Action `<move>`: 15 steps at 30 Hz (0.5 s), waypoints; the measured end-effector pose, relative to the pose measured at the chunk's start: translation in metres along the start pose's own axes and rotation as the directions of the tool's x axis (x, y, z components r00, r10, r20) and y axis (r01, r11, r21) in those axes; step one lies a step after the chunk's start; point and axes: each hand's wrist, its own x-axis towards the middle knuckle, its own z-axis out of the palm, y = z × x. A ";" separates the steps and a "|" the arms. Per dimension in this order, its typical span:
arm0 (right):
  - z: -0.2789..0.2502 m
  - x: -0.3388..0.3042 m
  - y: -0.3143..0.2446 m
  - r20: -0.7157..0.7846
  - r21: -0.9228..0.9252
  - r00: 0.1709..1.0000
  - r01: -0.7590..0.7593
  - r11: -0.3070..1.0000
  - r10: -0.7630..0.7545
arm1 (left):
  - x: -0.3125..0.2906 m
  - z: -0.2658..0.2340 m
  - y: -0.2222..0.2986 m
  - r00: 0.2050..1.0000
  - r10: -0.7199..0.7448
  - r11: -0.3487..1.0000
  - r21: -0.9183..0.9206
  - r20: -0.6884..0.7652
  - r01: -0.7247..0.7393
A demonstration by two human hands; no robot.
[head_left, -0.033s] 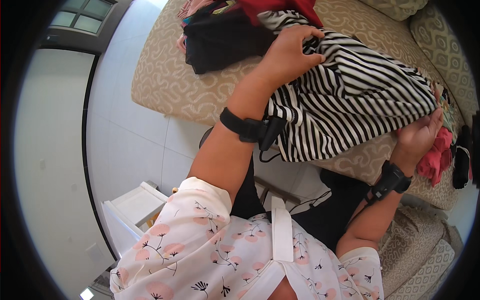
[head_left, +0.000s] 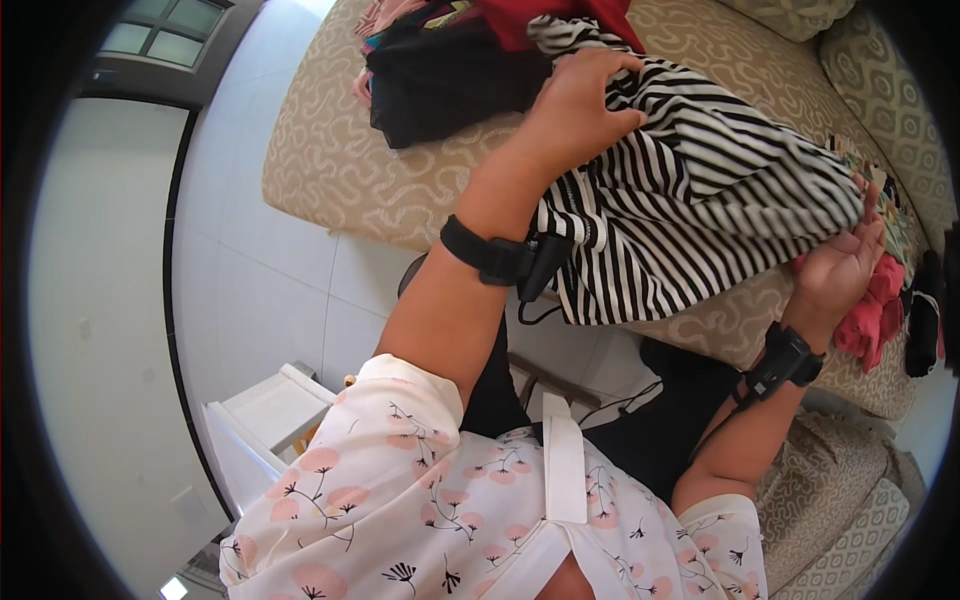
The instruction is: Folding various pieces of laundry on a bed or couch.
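hands (head_left: 578, 108): grip unclear | striped cloth (head_left: 690, 200): right end blurred

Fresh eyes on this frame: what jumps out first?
The black-and-white striped fabric garment draped over the beige patterned upholstered seat, right of centre, with the left hand at its upper part and the right hand at its right end. Then the black cloth and bright red cloth near the top edge, and the crumpled coral-pink cloth beside the right hand.
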 end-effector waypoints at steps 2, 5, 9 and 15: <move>-0.015 0.007 -0.001 0.037 0.042 0.996 -0.079 0.996 0.077 | -0.004 0.001 -0.003 0.999 0.015 0.998 0.065 -0.040 -0.012; -0.024 0.011 -0.001 0.228 -0.114 0.946 -0.211 0.971 0.232 | -0.006 -0.001 0.002 0.944 -0.274 0.957 0.147 0.183 0.249; -0.022 0.003 0.028 0.299 -0.725 0.947 0.146 0.673 0.116 | 0.002 -0.006 0.025 0.782 -0.495 0.866 0.150 0.379 0.476; 0.004 -0.023 0.045 0.365 -0.911 0.889 0.279 0.304 0.278 | -0.007 -0.002 0.014 0.861 -0.237 0.972 0.113 0.450 0.208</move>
